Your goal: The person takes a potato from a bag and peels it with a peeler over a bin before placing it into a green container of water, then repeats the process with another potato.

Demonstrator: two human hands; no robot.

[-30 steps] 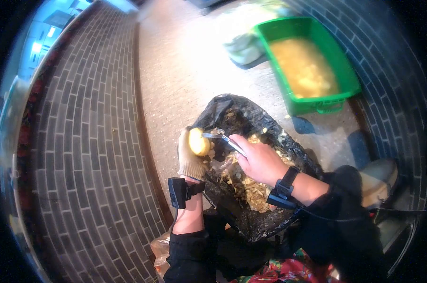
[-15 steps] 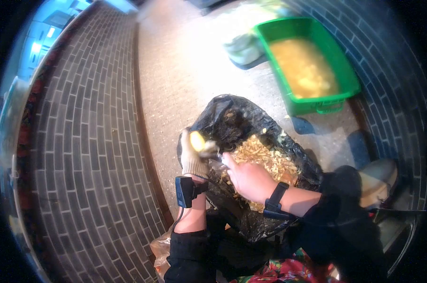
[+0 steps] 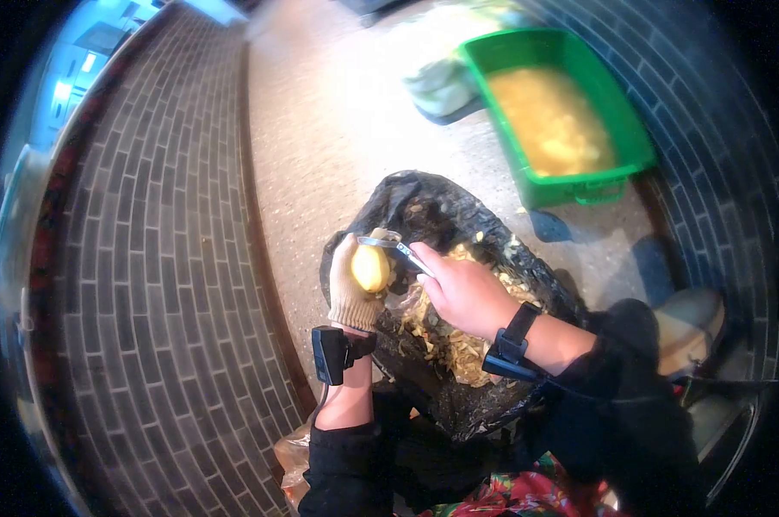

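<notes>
My left hand [image 3: 347, 284], in a knitted cream glove, is closed around a pale yellow peeled potato [image 3: 370, 268]. In my bare right hand [image 3: 467, 293] is a peeler [image 3: 404, 250] with a light handle, its metal head at the top end of the potato. Both hands are above a black plastic bag [image 3: 406, 191], which lies spread and holds a heap of peelings [image 3: 460, 353]. Dark, wet-looking scraps lie at the bag's far end. The fingertips of my left hand are partly hidden behind the potato and peeler.
Beyond the bag on the right stands a green tub [image 3: 527, 164] of cloudy liquid with peeled potatoes in it. A pale bag [image 3: 441, 86] is beside it. Dark brick walls [image 3: 165, 258] flank the speckled floor [image 3: 299, 172]. A shoe [image 3: 689, 332] is at the right.
The peeler has moved up and left to the potato's top end, and my right hand has risen slightly. The potato now sits more upright and a little lower in my left hand.
</notes>
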